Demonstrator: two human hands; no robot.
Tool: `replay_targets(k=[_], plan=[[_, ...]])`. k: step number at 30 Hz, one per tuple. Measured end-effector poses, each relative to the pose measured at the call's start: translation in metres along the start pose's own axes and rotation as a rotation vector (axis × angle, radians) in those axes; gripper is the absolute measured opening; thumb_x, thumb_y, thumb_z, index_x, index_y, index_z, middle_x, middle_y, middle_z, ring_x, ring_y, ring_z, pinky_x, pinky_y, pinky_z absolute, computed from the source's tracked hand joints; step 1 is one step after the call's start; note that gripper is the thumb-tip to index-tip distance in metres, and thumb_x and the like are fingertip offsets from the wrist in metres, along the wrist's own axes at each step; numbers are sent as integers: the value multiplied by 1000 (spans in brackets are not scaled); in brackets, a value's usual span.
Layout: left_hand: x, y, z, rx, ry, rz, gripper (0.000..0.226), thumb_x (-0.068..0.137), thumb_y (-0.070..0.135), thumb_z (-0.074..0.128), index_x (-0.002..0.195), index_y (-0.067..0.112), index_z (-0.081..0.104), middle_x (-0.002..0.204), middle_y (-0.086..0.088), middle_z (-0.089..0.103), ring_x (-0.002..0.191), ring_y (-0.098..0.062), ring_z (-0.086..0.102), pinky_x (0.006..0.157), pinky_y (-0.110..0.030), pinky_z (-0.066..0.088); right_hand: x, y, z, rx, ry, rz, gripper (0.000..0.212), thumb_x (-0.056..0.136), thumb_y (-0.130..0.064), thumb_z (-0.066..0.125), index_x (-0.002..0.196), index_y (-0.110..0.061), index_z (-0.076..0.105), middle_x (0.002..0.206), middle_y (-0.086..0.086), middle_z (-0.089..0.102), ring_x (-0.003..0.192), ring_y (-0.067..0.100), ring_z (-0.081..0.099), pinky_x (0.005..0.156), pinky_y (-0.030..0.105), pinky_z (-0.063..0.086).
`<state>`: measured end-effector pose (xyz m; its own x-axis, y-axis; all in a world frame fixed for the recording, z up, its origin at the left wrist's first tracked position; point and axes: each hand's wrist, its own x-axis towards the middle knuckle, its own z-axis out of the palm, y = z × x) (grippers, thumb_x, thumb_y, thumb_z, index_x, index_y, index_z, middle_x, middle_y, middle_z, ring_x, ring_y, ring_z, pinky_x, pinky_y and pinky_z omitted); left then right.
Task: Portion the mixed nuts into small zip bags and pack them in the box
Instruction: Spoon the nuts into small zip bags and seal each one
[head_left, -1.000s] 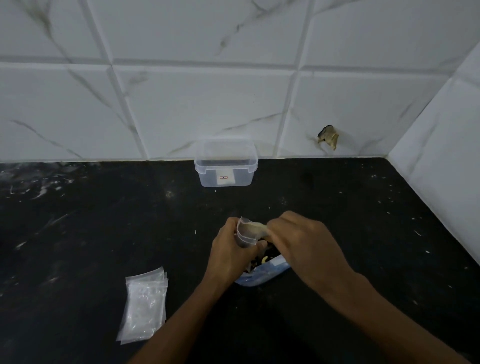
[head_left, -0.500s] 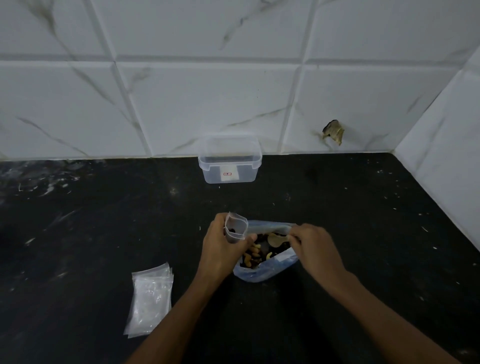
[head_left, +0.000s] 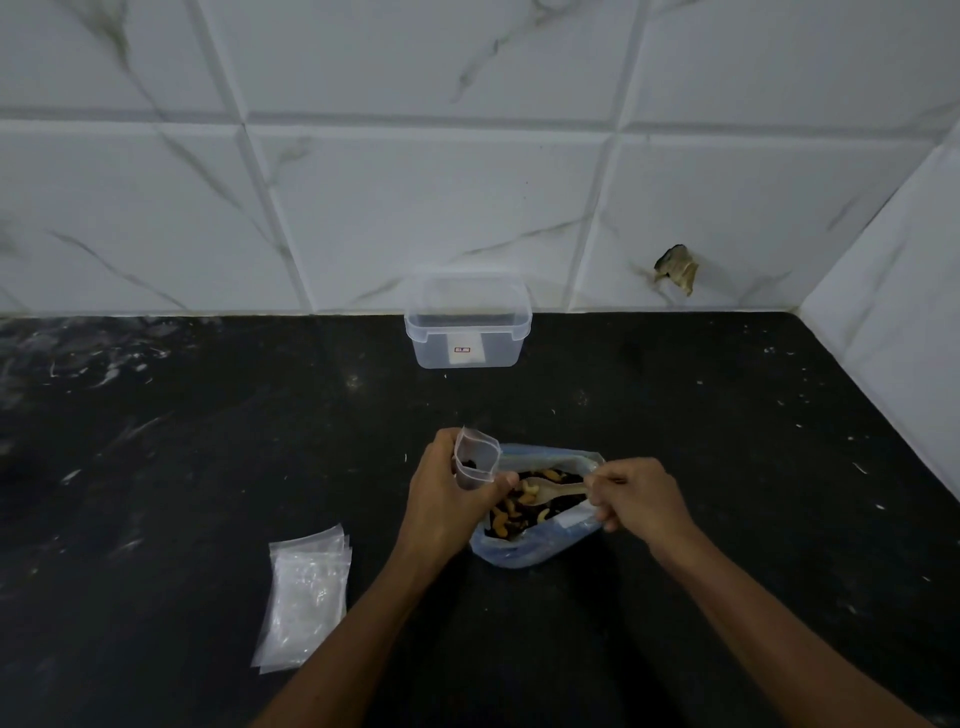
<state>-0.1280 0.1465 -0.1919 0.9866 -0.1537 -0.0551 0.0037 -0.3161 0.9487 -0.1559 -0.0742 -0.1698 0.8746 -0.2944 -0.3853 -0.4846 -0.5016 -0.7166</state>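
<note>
Left hand (head_left: 447, 499) gripping small zip bag (head_left: 475, 458); right hand (head_left: 636, 499) pinching spoon (head_left: 550, 491) over nut bag (head_left: 540, 512); box (head_left: 467, 322) at twelve o'clock on tabletop (head_left: 727, 467).

Left hand (head_left: 447, 499) grips small zip bag (head_left: 475, 460); right hand (head_left: 636, 496) holds spoon (head_left: 553, 491).

Head view, looking down-forward, hands (head_left: 535, 493) close.

Two bare forearms enter from bottom of frame, no sleeves visible up to the picture's edge. Left hand (head_left: 447, 501) and right hand (head_left: 636, 499) carry no gloves, rings, watch or wristbands. Nails too small and dim to make out.
</note>
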Motion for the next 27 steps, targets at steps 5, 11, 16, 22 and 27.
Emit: replay_targets(k=[5,11,16,22,27], plan=[[1,1,2,5,8,1,44,75,34,80,109,35,52,111,6,61,100,-6,62,82,-30,57,-4,-1,-11,-124,37,-74,12,93,-12,58,89,-17,69,70,2,68,49,3,62,45,10,43],[0,2,3,18,15,18,43,75,34,81,107,35,53,108,7,61,98,-5,62,81,-32,58,-10,-9,-27,239,-101,92,12,91,-8,59,92,-7,71,85,16,68,65,16,61,57,24,50],[0,4,5,35,26,22,40,73,35,80,103,39,53,105,10,61,98,-4,61,80,-32,58,-19,-40,-52,341,-73,-7,12,91,-9,61,90,-8,73,75,9,68,60,11,60,53,23,47],[1,11,14,80,8,57,43,72,33,81,103,38,51,103,12,60,99,-5,59,82,-36,56,-41,-73,-39,23,65,-391,13,90,-15,63,82,-15,73,66,2,68,53,9,62,51,20,50],[3,16,19,33,-3,48,48,64,51,74,104,35,55,104,9,62,97,-8,62,83,-39,57,-56,-73,-8,-637,220,-1066,9,79,-7,72,76,-13,66,69,0,60,53,5,48,53,16,33]])
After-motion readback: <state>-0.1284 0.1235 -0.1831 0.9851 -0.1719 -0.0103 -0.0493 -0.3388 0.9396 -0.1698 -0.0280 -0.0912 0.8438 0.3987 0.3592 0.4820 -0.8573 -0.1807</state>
